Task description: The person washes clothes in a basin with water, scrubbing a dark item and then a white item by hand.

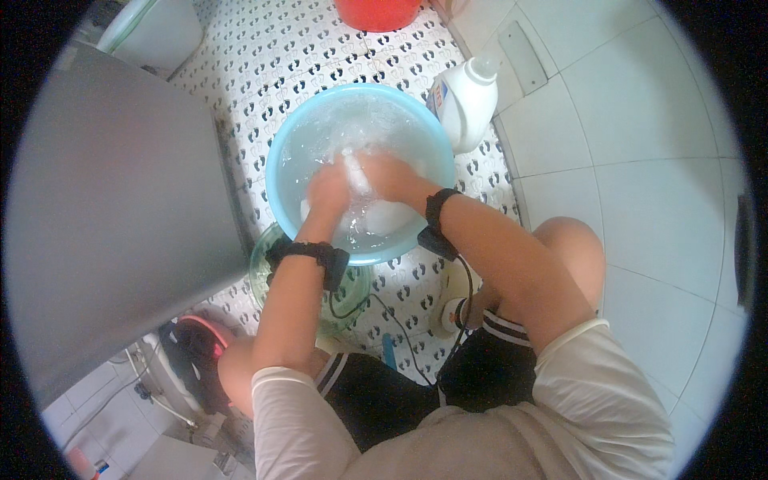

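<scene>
A light-blue round basin stands on the floor in front of me, holding water with some foam. Inside it, my left hand and my right hand are closed side by side around a wet white cloth. A twist of the cloth shows between the two hands, and more of it spreads pale under the water on the near side. Splashing and slight blur hide the fingertips.
A white bottle stands right of the basin by the tiled wall. A red tub is at the far side. A translucent green basin sits partly under the blue one. A large grey panel rises at left. Cables hang from my wristbands.
</scene>
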A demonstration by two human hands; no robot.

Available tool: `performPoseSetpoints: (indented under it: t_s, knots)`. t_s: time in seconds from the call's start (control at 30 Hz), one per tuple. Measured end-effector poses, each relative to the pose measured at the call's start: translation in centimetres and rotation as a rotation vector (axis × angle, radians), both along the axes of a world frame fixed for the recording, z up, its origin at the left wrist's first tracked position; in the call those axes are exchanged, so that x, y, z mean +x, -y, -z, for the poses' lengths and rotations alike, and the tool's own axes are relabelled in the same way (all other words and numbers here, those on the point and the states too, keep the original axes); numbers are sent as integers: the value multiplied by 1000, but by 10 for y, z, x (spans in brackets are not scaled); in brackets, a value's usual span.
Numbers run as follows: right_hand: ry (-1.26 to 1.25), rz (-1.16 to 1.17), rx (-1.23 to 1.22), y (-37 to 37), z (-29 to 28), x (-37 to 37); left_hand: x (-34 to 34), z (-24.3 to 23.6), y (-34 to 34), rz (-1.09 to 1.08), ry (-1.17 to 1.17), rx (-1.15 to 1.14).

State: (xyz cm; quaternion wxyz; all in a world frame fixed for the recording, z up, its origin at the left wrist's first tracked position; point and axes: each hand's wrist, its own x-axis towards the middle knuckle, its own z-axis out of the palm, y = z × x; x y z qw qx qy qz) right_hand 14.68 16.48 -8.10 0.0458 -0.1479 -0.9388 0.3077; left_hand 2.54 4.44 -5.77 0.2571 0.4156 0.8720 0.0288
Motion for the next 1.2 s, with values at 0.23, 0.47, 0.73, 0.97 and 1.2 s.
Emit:
performPoseSetpoints:
  t_s: [0.23,0.47,0.73,0.97,1.2]
  knots:
    - [382,-8,-39,20,-38,-23,-4,4,6,-29,-65,-87]
    - [121,-57,176,17,-35,-8,13,-23,16,45,-36,71]
    - [43,-129,-94,-5,-75,-2,-11,-64,44,0,181,389]
    - [-125,17,-18,-5,-137,7,-4,-124,47,-46,255,665]
    - [-370,-56,56,-2,-184,16,-4,-155,60,17,84,849]
